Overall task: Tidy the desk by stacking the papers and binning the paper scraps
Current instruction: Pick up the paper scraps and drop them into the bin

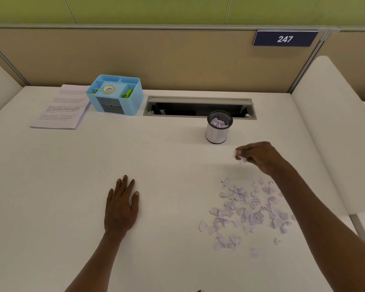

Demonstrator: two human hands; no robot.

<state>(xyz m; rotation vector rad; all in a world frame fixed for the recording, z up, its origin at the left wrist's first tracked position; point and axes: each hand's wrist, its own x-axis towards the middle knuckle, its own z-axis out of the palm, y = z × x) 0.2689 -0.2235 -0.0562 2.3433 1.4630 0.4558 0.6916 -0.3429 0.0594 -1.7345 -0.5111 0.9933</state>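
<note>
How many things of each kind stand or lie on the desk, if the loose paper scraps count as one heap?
Stack of printed papers: 1
Blue desk organiser: 1
Mesh bin with scraps inside: 1
Heap of loose paper scraps: 1
Total: 4
Apart from these, the right hand pinches a few scraps and the left hand rests flat on the desk.

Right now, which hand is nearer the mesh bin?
Right. The right hand, pinching scraps, hangs just in front of the mesh bin; the left hand lies flat on the desk, far off to its left.
</note>
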